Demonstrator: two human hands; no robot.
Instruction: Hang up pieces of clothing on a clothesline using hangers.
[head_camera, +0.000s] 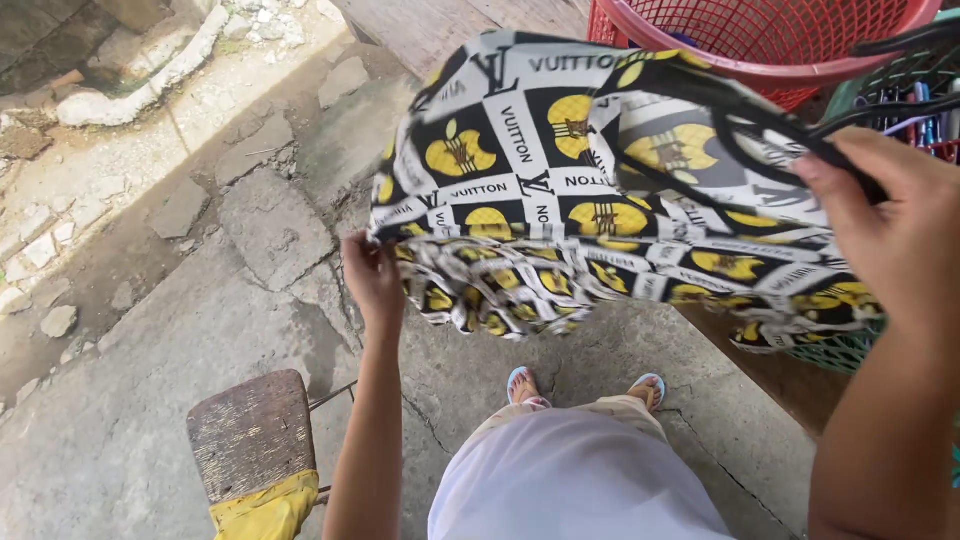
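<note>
Fingers of left hand pinched on lower left corner of cloth; right hand clamped on its right edge with a black strap. Held spread above cracked floor. Stool with yellow rag nearest, lower left. Beyond cloth, red basket; green basket at right.

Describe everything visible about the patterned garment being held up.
The patterned garment is thin, soft-looking fabric printed in black, white and grey checks with yellow emblems and lettering. It has a narrow black strap near its right edge. It hangs spread out in the air above the cracked concrete floor, its lower edge bunched in folds. The left hand grips its lower left corner; the right hand holds the strap side.
</note>
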